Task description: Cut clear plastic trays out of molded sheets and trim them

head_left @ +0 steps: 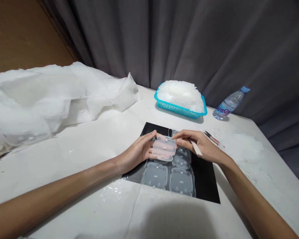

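A thin translucent plastic piece with rounded corners and small holes is raised over a black mat. My left hand supports it from the left, thumb at its upper edge and fingers behind it. At its upper right edge are the fingertips of my right hand, which also holds a pale pink, stick-like tool slanting out below the fingers. Its kind cannot be made out. Beneath both hands, a clear sheet of similar joined pieces lies on the mat.
Behind the mat stands a turquoise basket heaped with white translucent pieces. A water bottle is right of it. Small scissors and a pile of whitish scraps lie at right. A large white plastic bag covers the left.
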A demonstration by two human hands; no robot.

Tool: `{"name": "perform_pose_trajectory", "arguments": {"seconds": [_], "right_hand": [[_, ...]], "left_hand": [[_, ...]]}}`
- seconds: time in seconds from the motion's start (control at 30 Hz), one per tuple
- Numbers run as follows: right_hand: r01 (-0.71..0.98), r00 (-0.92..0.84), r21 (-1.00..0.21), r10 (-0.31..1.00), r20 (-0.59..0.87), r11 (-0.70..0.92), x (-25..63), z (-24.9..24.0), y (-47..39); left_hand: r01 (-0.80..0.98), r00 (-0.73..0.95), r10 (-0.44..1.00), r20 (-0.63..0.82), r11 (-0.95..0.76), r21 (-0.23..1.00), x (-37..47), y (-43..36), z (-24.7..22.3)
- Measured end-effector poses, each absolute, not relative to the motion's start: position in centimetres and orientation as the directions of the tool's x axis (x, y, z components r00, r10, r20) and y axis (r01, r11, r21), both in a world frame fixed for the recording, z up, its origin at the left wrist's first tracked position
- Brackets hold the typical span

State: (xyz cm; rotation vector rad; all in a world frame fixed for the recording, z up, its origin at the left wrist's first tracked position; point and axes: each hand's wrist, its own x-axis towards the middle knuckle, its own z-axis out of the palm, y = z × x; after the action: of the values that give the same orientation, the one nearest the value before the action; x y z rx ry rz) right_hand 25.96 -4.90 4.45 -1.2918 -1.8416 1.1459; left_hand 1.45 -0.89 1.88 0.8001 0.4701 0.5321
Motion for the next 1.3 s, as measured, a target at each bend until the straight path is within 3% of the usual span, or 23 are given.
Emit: {"name": "perform_pose_trajectory", "arguments": {"seconds": [0.27, 0.77, 1.3], "right_hand": [[0.359, -0.353, -0.930, 0.934, -0.054, 0.082, 25.94, 4.74, -4.95], [0.407, -0.396, -0.908, 0.915, -0.073, 0.103, 26.15, 4.62, -4.93], [0.443, -0.361, -0.888, 0.931, -0.051, 0.123, 25.97, 4.89, -5.11]], "left_hand": [[-0.253, 0.776, 0.590, -0.222, 0.614, 0.747, 1.45, -1.07, 2.04], [-0.196, 0.809, 0.519, -0.278, 0.683, 0.704, 1.15, -1.09, 1.95], [-0.168, 0.775, 0.569, -0.274, 0.604, 0.779, 1.31, -1.58, 2.41]]}}
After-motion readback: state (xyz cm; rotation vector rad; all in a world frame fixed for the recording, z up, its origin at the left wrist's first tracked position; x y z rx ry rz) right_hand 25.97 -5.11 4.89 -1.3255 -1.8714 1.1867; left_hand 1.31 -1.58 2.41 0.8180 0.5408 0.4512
